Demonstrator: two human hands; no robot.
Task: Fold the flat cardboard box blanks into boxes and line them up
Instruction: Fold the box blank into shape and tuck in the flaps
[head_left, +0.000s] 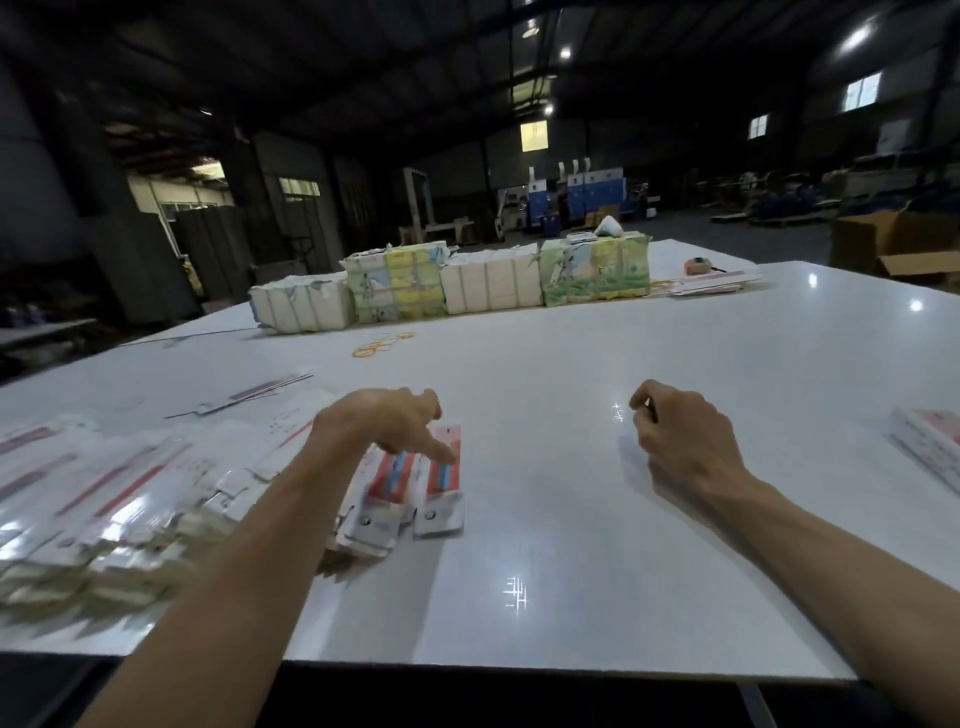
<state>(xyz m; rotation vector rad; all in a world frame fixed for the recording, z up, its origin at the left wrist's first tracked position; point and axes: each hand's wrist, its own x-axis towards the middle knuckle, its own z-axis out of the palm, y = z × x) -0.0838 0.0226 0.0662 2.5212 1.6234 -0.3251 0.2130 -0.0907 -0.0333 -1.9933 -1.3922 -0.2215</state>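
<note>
Counter (545, 509): broad, glossy white slab that mirrors the ceiling lights; the landmark for all below.
Far edge of counter: a row of 4 paper-wrapped bundles (452, 288), 2 plain white and 2 printed green and yellow, their wrapping torn at the top.
Just nearer than the bundles: loose yellow rubber bands (382, 344) lying flat.
Left side of counter: a blurred heap of flat cardboard blanks (119, 499), white with red stripes, stacked and fanned out.
Counter middle, near the front: 2 narrow folded boxes (415, 486), red and white with a blue band, lying side by side.
Right edge of counter: another red-and-white stack (930, 441), partly cut off.
Left hand (387, 423): open, fingers pointing down, index fingertip touching the right-hand box.
Right hand (685, 431): loosely curled, holding nothing, apart from the boxes.
</note>
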